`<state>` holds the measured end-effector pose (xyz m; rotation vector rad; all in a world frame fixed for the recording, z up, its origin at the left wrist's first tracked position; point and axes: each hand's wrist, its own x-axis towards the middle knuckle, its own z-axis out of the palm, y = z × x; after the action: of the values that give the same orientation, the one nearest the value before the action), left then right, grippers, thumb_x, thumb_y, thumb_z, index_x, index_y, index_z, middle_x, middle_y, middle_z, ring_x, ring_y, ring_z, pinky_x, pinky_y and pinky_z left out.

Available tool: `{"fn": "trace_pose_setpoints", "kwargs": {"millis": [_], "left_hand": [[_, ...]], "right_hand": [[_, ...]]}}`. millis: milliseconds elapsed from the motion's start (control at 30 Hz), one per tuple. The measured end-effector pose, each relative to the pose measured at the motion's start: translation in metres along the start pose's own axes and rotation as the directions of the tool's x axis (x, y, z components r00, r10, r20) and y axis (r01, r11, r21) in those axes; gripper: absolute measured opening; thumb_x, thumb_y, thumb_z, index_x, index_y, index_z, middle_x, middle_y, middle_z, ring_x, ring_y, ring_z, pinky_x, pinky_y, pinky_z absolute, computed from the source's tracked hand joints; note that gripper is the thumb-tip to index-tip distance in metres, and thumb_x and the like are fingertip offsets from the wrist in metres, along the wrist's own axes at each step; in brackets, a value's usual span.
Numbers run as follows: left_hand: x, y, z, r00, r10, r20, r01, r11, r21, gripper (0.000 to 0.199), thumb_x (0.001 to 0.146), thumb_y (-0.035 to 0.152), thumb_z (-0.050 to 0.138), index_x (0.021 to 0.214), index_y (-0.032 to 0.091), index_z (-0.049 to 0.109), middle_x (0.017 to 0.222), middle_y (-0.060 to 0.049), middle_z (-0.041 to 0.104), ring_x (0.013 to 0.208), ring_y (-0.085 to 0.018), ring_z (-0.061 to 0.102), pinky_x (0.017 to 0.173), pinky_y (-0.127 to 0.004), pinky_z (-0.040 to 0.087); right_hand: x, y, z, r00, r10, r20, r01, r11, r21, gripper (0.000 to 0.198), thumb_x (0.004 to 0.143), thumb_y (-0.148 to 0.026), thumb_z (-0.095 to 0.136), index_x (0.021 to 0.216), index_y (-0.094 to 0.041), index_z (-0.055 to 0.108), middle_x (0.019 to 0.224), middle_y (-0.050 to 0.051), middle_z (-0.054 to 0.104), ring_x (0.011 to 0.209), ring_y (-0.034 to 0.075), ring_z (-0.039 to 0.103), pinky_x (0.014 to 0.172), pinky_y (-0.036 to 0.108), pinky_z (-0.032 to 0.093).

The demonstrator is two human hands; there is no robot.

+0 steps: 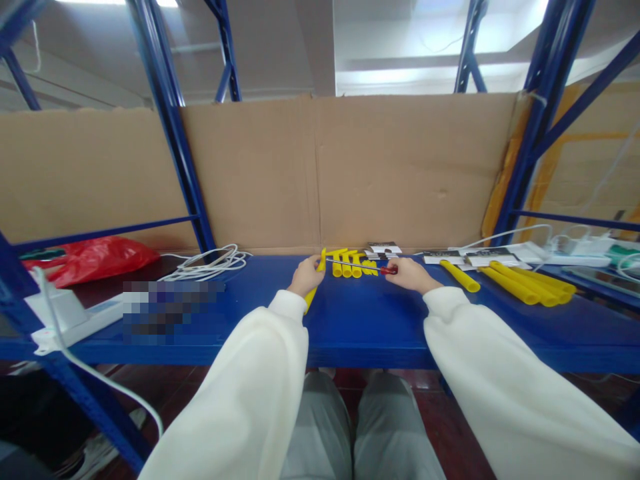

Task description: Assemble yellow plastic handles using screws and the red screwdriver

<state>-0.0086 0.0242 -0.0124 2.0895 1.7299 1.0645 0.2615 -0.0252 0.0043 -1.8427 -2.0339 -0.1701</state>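
My left hand [303, 275] is closed around a yellow tube [311, 297] that has a yellow end piece at its top. My right hand [409, 275] grips the red handle of a screwdriver [360, 267]. Its long metal shaft points left, and the tip meets or nearly meets the yellow piece at my left hand; I cannot tell whether it touches. Behind the shaft lie several yellow tubes with angled end pieces [345, 267], and a small cluster of yellow parts [370, 267] beside them.
On the right lie several loose yellow tubes [530, 283] and another yellow tube [460, 276], near black-and-white packets [487, 257]. A coiled white cable [213, 263], a red plastic bag [110, 259] and a power strip [95, 323] are at left. Cardboard [400, 173] backs the blue shelf [370, 333].
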Motion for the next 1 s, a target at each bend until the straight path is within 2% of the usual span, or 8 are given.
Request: {"fn": "trace_pose_setpoints", "kwargs": {"millis": [400, 700, 867, 1000], "left_hand": [[0.0022, -0.0011, 0.0023, 1.000, -0.007, 0.007, 0.007, 0.999, -0.031, 0.047, 0.084, 0.017, 0.072, 0.131, 0.018, 0.066, 0.122, -0.011, 0.074, 0.093, -0.020, 0.075, 0.085, -0.027, 0.055], [0.0030, -0.0020, 0.0025, 1.000, 0.003, 0.010, -0.003, 0.999, -0.041, 0.048, 0.084, 0.016, 0.071, 0.132, 0.018, 0.066, 0.123, -0.011, 0.074, 0.093, -0.020, 0.074, 0.084, -0.027, 0.056], [0.0039, -0.0031, 0.0033, 1.000, 0.002, 0.018, -0.001, 0.999, -0.036, 0.049, 0.084, 0.016, 0.071, 0.132, 0.018, 0.067, 0.122, -0.010, 0.074, 0.093, -0.020, 0.074, 0.084, -0.027, 0.056], [0.0034, -0.0025, 0.0031, 1.000, 0.013, 0.017, -0.013, 0.999, -0.034, 0.050, 0.083, 0.016, 0.072, 0.132, 0.018, 0.067, 0.122, -0.011, 0.074, 0.093, -0.020, 0.074, 0.085, -0.027, 0.055]], "right_hand": [[0.0027, 0.0045, 0.0034, 1.000, -0.014, -0.012, 0.014, 1.000, 0.002, 0.008, 0.080, -0.028, 0.064, 0.083, -0.023, 0.071, 0.082, 0.004, 0.075, 0.078, 0.021, 0.068, 0.065, 0.025, 0.044], [0.0039, 0.0043, 0.0070, 1.000, -0.029, 0.002, 0.029, 1.000, -0.001, 0.004, 0.082, -0.023, 0.064, 0.083, -0.022, 0.068, 0.084, 0.005, 0.074, 0.078, 0.020, 0.068, 0.064, 0.025, 0.043], [0.0023, 0.0022, 0.0050, 0.998, -0.034, -0.051, 0.030, 0.997, -0.075, 0.005, 0.082, -0.023, 0.063, 0.086, -0.023, 0.067, 0.084, 0.005, 0.073, 0.081, 0.021, 0.068, 0.064, 0.026, 0.042], [-0.0016, -0.0035, 0.0019, 0.999, 0.018, -0.047, -0.024, 0.991, -0.135, 0.009, 0.083, -0.024, 0.062, 0.092, -0.022, 0.064, 0.090, 0.009, 0.074, 0.084, 0.024, 0.069, 0.066, 0.027, 0.041]]}}
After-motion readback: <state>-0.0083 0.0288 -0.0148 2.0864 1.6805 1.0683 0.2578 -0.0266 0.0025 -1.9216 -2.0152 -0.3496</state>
